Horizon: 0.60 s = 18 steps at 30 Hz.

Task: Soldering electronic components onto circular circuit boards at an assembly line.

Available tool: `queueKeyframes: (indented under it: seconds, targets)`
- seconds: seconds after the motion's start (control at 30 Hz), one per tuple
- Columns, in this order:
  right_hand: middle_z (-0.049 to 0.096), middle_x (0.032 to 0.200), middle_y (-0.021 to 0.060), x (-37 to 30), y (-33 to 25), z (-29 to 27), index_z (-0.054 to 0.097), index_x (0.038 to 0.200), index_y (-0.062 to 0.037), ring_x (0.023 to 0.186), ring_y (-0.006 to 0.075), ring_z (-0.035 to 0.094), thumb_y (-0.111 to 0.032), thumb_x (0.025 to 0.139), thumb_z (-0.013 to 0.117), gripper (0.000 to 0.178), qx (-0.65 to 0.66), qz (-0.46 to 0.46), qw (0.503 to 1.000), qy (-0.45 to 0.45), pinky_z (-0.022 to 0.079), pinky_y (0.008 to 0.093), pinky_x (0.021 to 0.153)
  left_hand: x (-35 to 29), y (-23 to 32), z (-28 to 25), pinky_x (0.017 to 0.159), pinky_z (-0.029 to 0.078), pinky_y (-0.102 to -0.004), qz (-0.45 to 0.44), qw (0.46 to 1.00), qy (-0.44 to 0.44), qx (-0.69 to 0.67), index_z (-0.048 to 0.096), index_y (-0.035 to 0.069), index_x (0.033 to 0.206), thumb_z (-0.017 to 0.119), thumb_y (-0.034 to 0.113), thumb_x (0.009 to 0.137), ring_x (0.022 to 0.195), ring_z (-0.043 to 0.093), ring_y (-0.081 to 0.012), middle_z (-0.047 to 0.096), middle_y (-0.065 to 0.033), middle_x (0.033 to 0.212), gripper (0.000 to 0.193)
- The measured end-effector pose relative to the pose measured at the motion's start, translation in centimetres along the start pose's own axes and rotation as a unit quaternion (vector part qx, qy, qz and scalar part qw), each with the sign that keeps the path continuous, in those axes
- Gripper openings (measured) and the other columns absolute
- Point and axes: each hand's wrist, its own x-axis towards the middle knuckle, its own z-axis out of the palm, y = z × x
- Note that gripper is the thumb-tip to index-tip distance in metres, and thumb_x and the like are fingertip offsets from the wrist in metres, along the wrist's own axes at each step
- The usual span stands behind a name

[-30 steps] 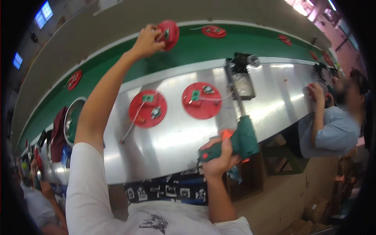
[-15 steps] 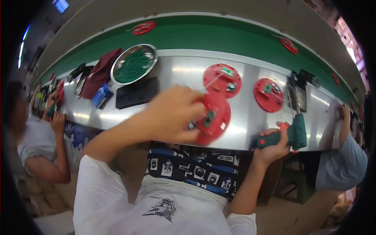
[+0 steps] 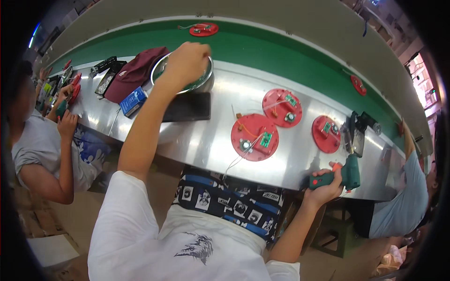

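Note:
My left hand (image 3: 186,61) reaches into a round metal bowl (image 3: 206,82) at the back of the steel table (image 3: 197,140); its fingers are curled and what they hold is hidden. My right hand (image 3: 324,187) grips a green electric screwdriver (image 3: 344,174) at the table's front edge. A red round disc (image 3: 254,136) with a small green circuit board and loose wires lies in front of me. Two more red discs (image 3: 282,107) (image 3: 326,133) lie to its right.
A green conveyor belt (image 3: 281,51) runs behind the table, carrying red discs (image 3: 203,29) (image 3: 358,85). A dark red cap (image 3: 136,72), a blue box (image 3: 132,101) and a black flat pad (image 3: 187,107) lie left. Co-workers sit at left (image 3: 42,140) and right (image 3: 403,196).
My left hand set the red disc down on the table in front of me and moved left to the metal bowl. My right hand kept the screwdriver low at the edge.

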Motion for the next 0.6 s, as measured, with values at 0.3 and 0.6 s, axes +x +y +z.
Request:
queueKeyframes:
  seconds: [0.3,0.6]
  targets:
    - [0.061,0.092,0.0092,0.0,0.0,-0.5,0.058,0.104,0.0023,0.058,0.0134,0.053,-0.022,0.095,0.052,0.026,-0.024,-0.006,1.0,0.002,0.045,0.0283,0.048,-0.6,-5.9,2.5,0.08,0.052,-0.0385,-0.048,0.994,-0.06,-0.082,0.069,0.0,0.091,0.067,0.012,0.077,0.085,0.066,-0.0307,0.068,-0.0159,0.088,0.018]
    - [0.062,0.096,0.0106,-0.3,-0.4,0.2,0.057,0.108,0.0022,0.058,0.0132,0.054,-0.022,0.095,0.052,0.028,-0.032,-0.027,0.999,-0.013,0.046,0.0281,0.048,0.1,-6.4,2.0,0.079,0.053,-0.0278,-0.067,0.959,0.034,-0.274,0.073,-0.002,0.099,0.072,0.011,0.085,0.081,0.068,-0.0151,0.073,-0.0088,0.089,0.019]
